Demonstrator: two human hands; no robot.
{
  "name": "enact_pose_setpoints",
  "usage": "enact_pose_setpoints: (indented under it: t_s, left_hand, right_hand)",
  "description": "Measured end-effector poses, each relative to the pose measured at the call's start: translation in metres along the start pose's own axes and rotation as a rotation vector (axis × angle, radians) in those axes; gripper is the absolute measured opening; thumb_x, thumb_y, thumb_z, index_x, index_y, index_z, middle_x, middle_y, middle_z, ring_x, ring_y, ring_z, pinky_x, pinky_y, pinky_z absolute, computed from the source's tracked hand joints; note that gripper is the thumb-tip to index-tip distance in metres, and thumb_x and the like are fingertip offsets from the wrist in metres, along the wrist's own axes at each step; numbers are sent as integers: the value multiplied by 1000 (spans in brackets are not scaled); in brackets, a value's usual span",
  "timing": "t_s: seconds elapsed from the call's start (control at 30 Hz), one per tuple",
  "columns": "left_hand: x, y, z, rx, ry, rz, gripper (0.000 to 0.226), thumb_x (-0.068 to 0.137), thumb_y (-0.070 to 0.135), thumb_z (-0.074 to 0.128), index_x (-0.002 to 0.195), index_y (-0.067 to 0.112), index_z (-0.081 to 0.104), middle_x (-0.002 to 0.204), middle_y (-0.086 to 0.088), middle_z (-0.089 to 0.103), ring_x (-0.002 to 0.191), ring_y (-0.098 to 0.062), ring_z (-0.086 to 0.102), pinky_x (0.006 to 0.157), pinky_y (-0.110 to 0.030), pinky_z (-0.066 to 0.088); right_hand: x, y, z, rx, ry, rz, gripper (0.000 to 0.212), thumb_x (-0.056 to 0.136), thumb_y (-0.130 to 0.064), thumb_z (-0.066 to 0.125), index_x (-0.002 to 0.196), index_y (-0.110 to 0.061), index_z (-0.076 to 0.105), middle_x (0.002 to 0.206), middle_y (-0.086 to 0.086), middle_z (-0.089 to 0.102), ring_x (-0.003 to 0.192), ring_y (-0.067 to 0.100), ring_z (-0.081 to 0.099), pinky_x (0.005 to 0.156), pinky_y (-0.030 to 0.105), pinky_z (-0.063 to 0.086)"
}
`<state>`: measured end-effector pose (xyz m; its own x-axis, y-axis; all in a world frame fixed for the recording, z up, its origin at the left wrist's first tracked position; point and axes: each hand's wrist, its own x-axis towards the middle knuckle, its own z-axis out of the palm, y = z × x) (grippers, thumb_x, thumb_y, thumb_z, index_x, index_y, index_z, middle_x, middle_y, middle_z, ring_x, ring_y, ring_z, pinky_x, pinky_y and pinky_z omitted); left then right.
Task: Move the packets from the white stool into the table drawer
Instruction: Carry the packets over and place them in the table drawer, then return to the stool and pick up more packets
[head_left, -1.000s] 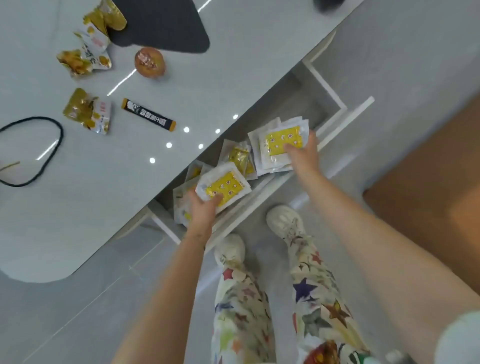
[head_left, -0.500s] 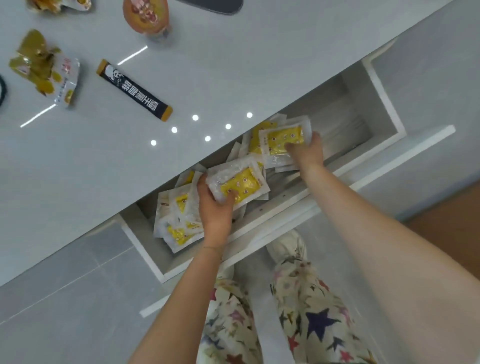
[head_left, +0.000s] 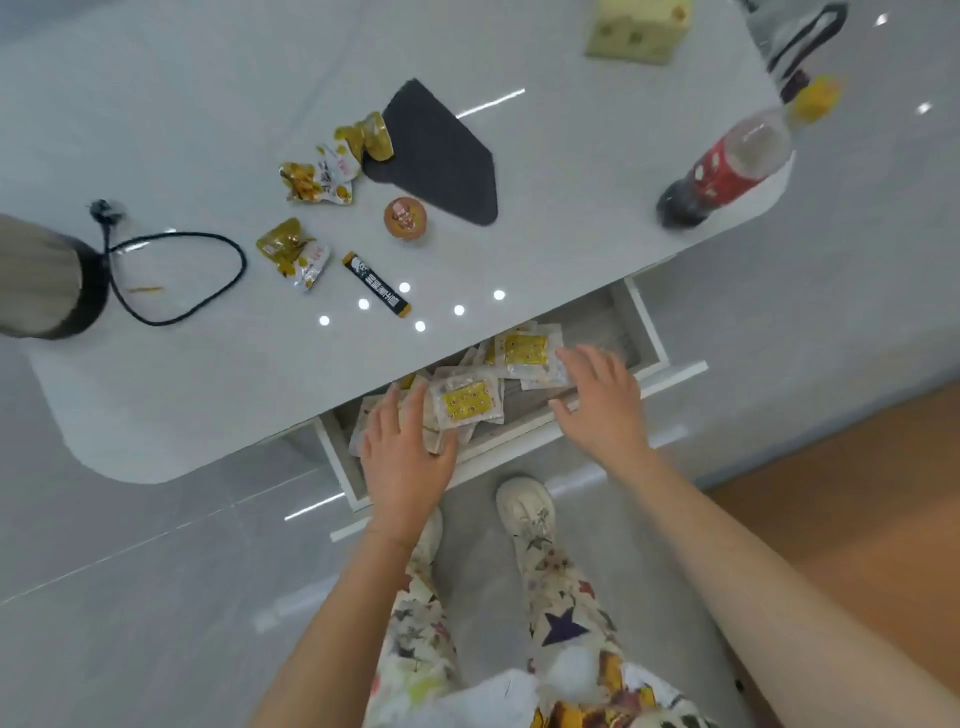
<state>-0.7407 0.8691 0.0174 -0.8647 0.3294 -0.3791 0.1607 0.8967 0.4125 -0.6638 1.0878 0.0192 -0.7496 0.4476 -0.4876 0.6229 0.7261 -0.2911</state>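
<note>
While L grip (head_left: 405, 452) & R grip (head_left: 602, 410) spread wide, clear yellow-label packets (head_left: 467, 402) fill drawer (head_left: 648, 332).

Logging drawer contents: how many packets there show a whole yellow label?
2. One packet lies beside the left hand; the other packet lies farther right, at the right hand's fingertips. More packets are partly hidden beneath these and under the left hand.

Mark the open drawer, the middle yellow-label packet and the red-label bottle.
drawer (head_left: 649, 328), head view, right side wall.
middle yellow-label packet (head_left: 466, 402), head view, centre of its yellow label.
red-label bottle (head_left: 719, 169), head view, on the red label.
</note>
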Motion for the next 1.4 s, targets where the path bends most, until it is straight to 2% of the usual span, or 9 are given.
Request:
enact_pose_setpoints:
  t_s: [0.13, 0.3, 0.47, 0.67, 0.87, 1.03, 1.23, 1.4]
  left_hand:
    - [-30, 26, -62, 88, -4, 4, 67, 86, 56, 42, 147, 28, 35, 155, -7, 30, 144, -31, 22, 116, -50, 19]
    - [-82, 44, -126, 117, 98, -37, 76, 81, 63, 26, 148, 27, 35, 159, -9, 22, 147, -34, 12, 118, -52, 13]
    - [-124, 33, -172, 64, 123, -151, 82, 78, 65, 22, 149, 26, 31, 159, -9, 22, 147, -34, 12, 118, -52, 14]
    - [-208, -17, -217, -82, 228, -393, 77, 81, 60, 36, 150, 29, 27, 160, -6, 20, 148, -31, 10, 118, -48, 11]
    - [-296, -104, -253, -130, 388, -647, 89, 70, 68, 24, 148, 27, 33, 156, -8, 29, 144, -33, 21, 116, -46, 17]
    - [-381, -187, -265, -222, 468, -796, 82, 73, 59, 39, 148, 27, 34, 156, -7, 29, 145, -34, 18, 115, -47, 17]
    - [-499, -288, -272, -281, 579, -988, 84, 73, 64, 29, 148, 27, 35, 154, -6, 33, 143, -34, 21, 115, -49, 20]
    - [-597, -356, -266, -408, 679, -1162, 71, 87, 55, 49, 150, 30, 27, 158, -3, 24, 146, -30, 11, 118, -46, 12]
  right_hand:
    - [-42, -33, -67, -77, -9, -93, 63, 92, -42, 51, 149, -28, 27, 157, 3, 22, 146, 27, 11, 119, 46, 10]
    - [-92, -88, -119, -61, 65, -158, 63, 92, -44, 50, 149, -30, 27, 156, 2, 24, 146, 26, 11, 119, 47, 7]
    - [-118, -135, -141, -135, 74, -300, 63, 90, -45, 51, 147, -28, 31, 153, 5, 31, 143, 28, 19, 117, 49, 14]
    - [-176, -216, -140, -278, -2, -549, 61, 92, -46, 45, 148, -32, 26, 153, 3, 30, 144, 27, 18, 117, 47, 12]
    - [-250, -315, -95, -355, -65, -797, 62, 89, -49, 45, 146, -31, 31, 150, 4, 34, 141, 28, 22, 116, 47, 14]
    - [-323, -400, -28, -435, -96, -977, 61, 88, -43, 53, 144, -26, 37, 146, 5, 39, 138, 30, 27, 113, 45, 17]
    - [-422, -485, 60, -431, -164, -1081, 59, 88, -45, 54, 142, -27, 40, 143, 4, 44, 133, 30, 34, 111, 44, 24]
    - [-504, -538, 125, -443, -228, -1166, 59, 88, -43, 56, 142, -26, 41, 142, 5, 46, 132, 31, 35, 108, 43, 26]
